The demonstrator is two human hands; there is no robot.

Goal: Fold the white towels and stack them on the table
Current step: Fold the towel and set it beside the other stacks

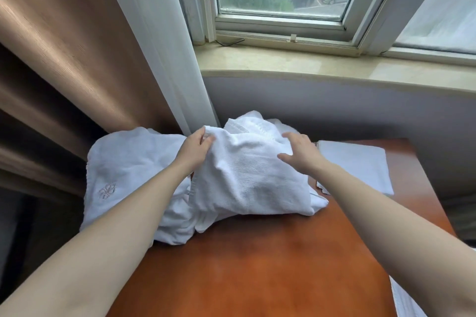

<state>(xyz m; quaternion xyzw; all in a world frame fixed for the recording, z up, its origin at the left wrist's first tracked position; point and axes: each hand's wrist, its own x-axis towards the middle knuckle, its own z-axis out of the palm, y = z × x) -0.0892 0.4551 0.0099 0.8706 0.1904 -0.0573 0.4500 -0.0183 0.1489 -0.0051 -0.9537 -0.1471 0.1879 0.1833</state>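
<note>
A heap of crumpled white towels lies at the far left of the reddish wooden table (257, 265). The top towel (247, 177) drapes over the heap. My left hand (194, 148) pinches its upper left edge. Over the towel's right side my right hand (300, 152) hovers or rests with its fingers spread and relaxed. A second towel with an embroidered emblem (121, 170) hangs over the table's left edge. One folded white towel (358, 165) lies flat at the far right of the table.
A brown curtain (64, 72) and a sheer white curtain (154, 46) hang at the left. Behind the table run a wall, a stone window sill (322, 67) and a window. White cloth (409, 301) shows at the lower right edge.
</note>
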